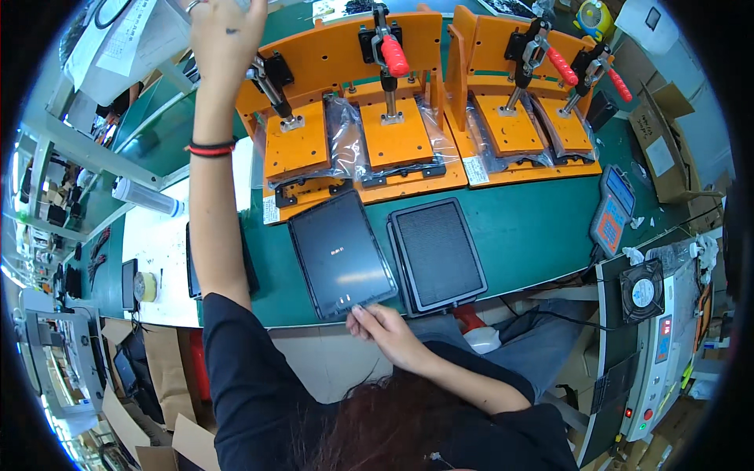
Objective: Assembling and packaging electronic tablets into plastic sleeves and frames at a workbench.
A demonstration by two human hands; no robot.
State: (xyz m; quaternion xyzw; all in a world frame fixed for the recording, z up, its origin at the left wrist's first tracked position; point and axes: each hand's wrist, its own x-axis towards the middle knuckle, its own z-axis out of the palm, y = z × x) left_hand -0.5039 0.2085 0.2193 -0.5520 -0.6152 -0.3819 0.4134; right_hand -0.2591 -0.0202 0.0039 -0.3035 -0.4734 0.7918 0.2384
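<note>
My left hand point(228, 35) is stretched far forward at the top left, above the leftmost toggle clamp point(272, 86). Its fingers run out of the picture, and that clamp's handle is hidden, so its grip does not show. My right hand point(385, 334) pinches the near edge of a glossy black tablet-shaped panel point(334, 251) between thumb and fingers. The panel lies tilted on the green bench in front of the orange clamping fixture point(393, 141). Just right of it, a textured dark panel point(438, 255) rests on another dark piece.
A second orange fixture point(510, 129) with two red-handled clamps stands to the right. Beyond it are a blue handheld meter point(614, 208) and a cardboard box point(664, 145). At left, a clear cylinder point(148, 196) and tape roll point(144, 286) sit on white sheeting.
</note>
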